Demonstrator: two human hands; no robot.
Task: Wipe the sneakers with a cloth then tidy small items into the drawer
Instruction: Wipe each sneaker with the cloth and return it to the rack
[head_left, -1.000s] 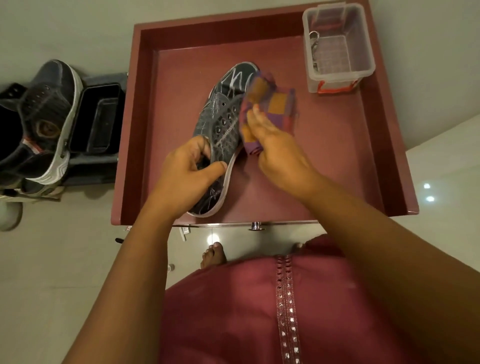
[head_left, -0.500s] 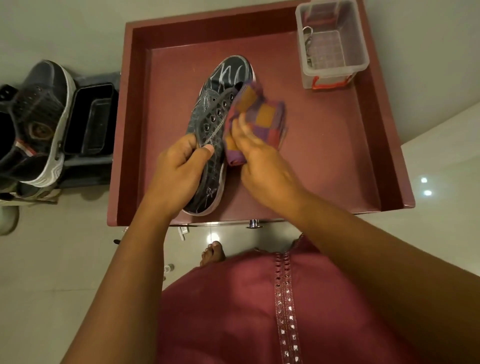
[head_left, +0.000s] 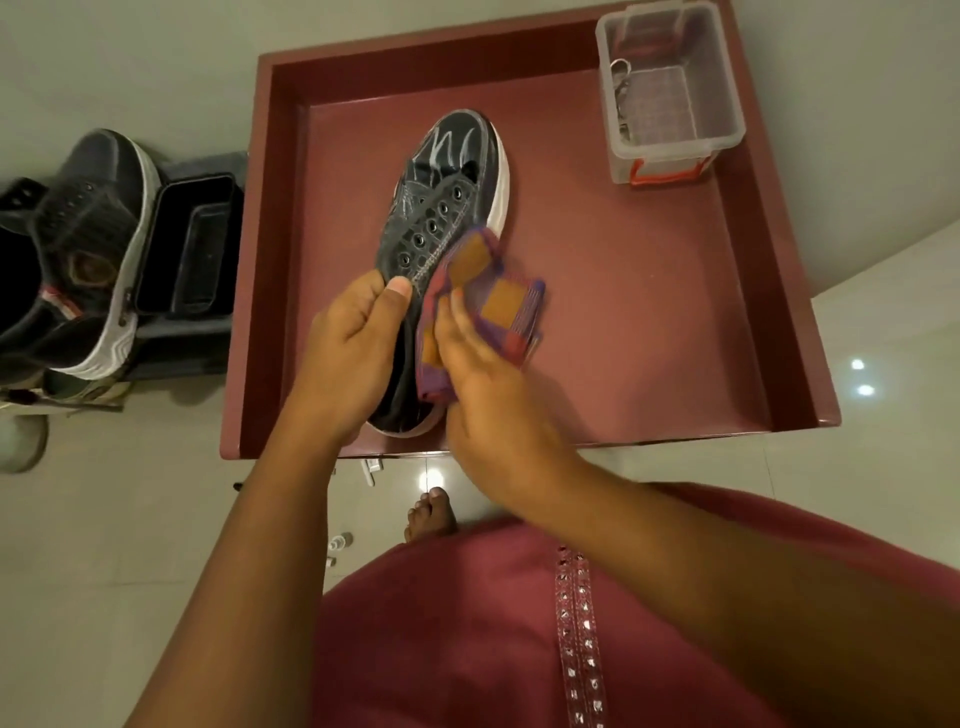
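The fingers (head_left: 363, 306) of the left hand (head_left: 348, 358) are curled around the heel end of a dark sneaker (head_left: 441, 202), thumb pinching its upper edge near the lace eyelets. The right hand (head_left: 483, 374) holds a folded cloth (head_left: 493, 296) of purple, orange and red checks, its fingers lying over the cloth and pressing it against the sneaker's right side; how the thumb sits under the cloth cannot be told.

The sneaker, with white scribbled lines on the toe and a white sole, lies toe away from the person in a shallow maroon drawer (head_left: 675, 338) with raised walls, pulled open toward the viewer. Its heel is hidden behind the left hand.

In the drawer's far right corner stands a clear plastic box (head_left: 670, 93) with a red latch. Something small and metallic, perhaps a ring of wire, rests against its left inner wall; too small to identify.

Beneath everything is a pale glossy tiled floor (head_left: 130, 545) reflecting ceiling lights. To the left, partly cut off by the frame, a second dark sneaker (head_left: 98, 218) with a white sole rests on a dark stand beside an empty-looking black tray (head_left: 192, 244). A bare foot (head_left: 431, 514) shows below the drawer's front edge, and a maroon garment (head_left: 467, 639) with a sequinned strip fills the bottom of the view. A few small objects on the floor near the foot are too tiny to make out.
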